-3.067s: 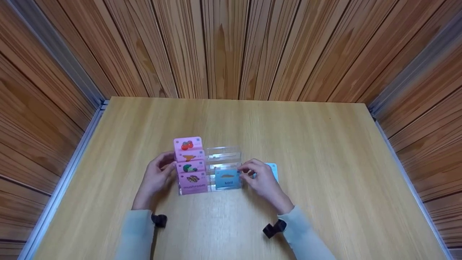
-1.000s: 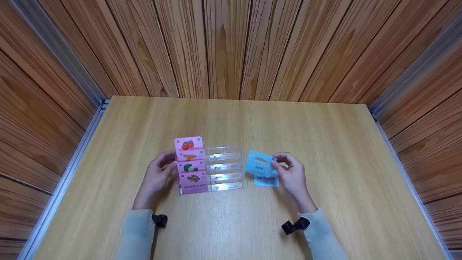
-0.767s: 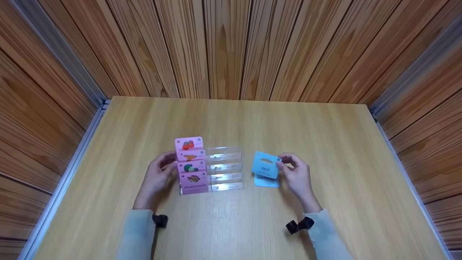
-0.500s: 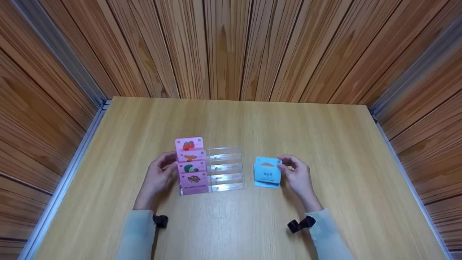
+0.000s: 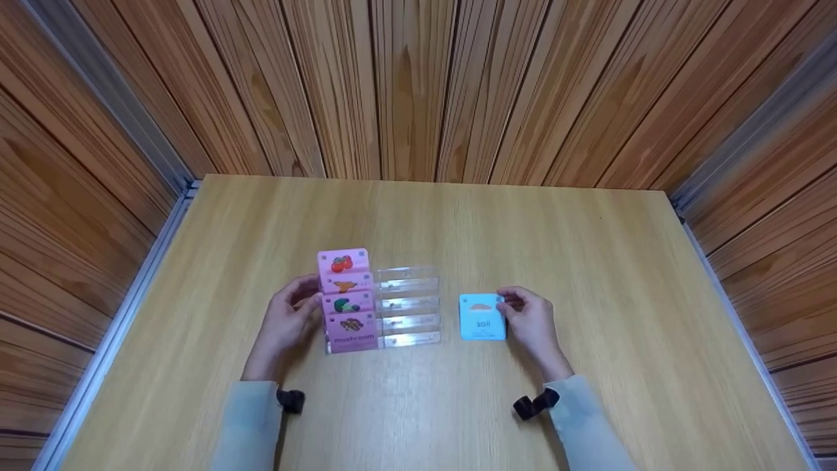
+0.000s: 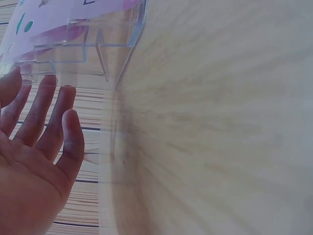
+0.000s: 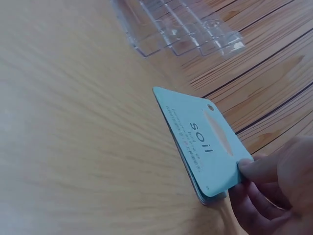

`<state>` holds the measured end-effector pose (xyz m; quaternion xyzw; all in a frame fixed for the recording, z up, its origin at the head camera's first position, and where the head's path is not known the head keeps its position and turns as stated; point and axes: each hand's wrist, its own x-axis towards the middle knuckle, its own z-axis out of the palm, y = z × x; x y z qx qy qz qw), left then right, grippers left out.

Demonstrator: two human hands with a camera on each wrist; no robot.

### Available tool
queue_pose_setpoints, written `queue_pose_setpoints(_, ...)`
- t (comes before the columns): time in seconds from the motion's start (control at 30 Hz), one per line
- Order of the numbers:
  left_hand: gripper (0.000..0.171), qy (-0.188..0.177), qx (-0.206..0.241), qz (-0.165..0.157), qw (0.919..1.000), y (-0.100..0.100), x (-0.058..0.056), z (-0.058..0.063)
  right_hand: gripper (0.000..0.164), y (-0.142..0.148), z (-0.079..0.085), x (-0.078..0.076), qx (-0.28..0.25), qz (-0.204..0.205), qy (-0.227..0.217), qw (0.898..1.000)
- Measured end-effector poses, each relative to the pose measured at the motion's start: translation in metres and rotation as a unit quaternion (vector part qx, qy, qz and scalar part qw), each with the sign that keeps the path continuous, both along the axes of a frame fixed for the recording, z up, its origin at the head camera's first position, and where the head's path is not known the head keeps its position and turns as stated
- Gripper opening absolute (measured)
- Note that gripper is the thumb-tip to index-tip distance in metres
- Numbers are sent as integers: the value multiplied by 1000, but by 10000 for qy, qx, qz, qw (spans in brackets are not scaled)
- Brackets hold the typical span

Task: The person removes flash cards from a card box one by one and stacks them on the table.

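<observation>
Right of the head view's centre, the right hand pinches the soil flashcard atop another card (stacking, apparently); next calls for releasing it. The left hand, fingers loosely extended, touches the clear card stand.

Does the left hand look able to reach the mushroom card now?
Probably yes: the left hand is at the left side of the clear card rack, close to the mushroom card, whose face no other card covers.
</observation>
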<state>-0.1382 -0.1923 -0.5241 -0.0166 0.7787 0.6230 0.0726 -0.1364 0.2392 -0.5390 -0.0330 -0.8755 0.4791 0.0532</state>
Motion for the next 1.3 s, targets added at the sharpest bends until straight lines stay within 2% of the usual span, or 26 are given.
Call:
queue_pose_setpoints(0.2, 36, 54, 75, -64, 9999, 0, 1, -1, 21, -1, -1, -3, 683, -51, -5, 9977)
queue_pose_setpoints(0.37, 35, -7, 109, -88, 9999, 0, 1, -1, 23, -2, 1, -4, 800, -45, -207, 9966)
queue_pose_setpoints(0.57, 35, 37, 108, -123, 9999, 0, 1, 0, 23, -3, 4, -7, 960, -3, -232, 9951)
queue_pose_setpoints(0.73, 35, 17, 84, -139, 9999, -1, 0, 0, 15, -4, 3, -7, 1119, -70, -231, 9934)
queue_pose_setpoints(0.97, 36, 59, 45, -150, 9999, -1, 0, 3, 9, -5, 2, -7, 1069, -174, -251, 9938)
queue_pose_setpoints(1.17, 35, 193, -38, -79, 9998, -1, -2, -1, 4, -2, -4, -7, 911, -242, 208, 9953)
queue_pose_setpoints(1.3, 34, 154, -43, -51, 9999, 0, 0, -1, 5, -2, -3, -6, 706, -228, 149, 9971)
